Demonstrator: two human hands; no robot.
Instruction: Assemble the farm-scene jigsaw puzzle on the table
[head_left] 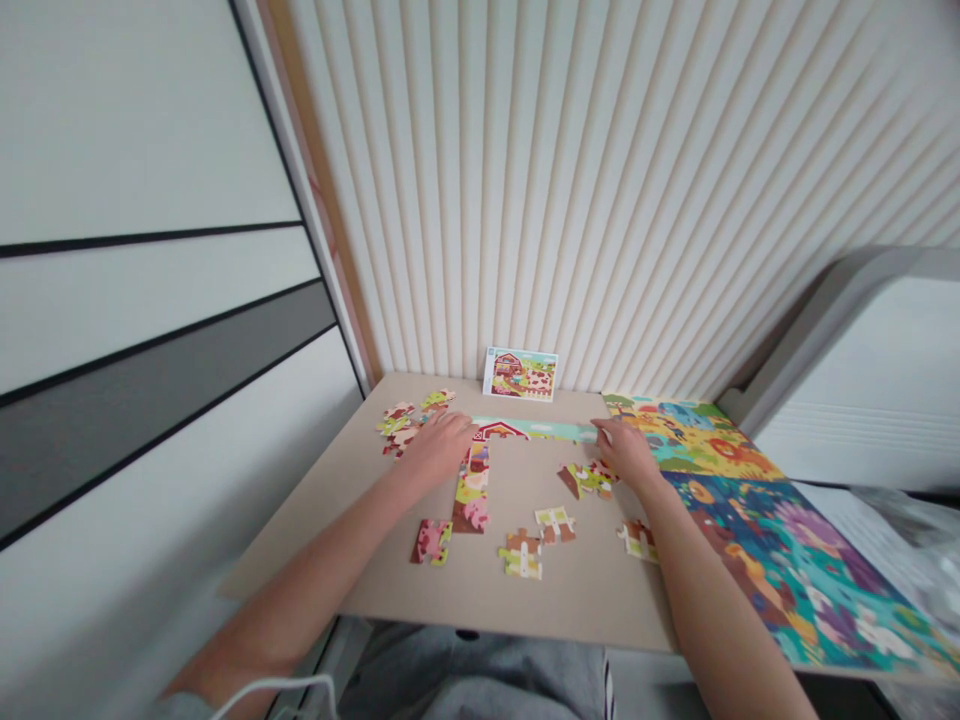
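On desk [570, 600], your left grip [439, 450] and right grip [626, 452] lay released against joined jigsaw strip [532, 430]; uneven push could split its joints.

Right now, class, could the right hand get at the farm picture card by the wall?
Probably yes: the right hand is near the farm picture card, and only a flat row of puzzle pieces lies between, easily passed over.

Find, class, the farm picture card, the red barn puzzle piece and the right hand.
Farm picture card [520, 374], head view, on its middle.
Red barn puzzle piece [501, 431], head view, on the roof.
Right hand [626, 452], head view, on its back.
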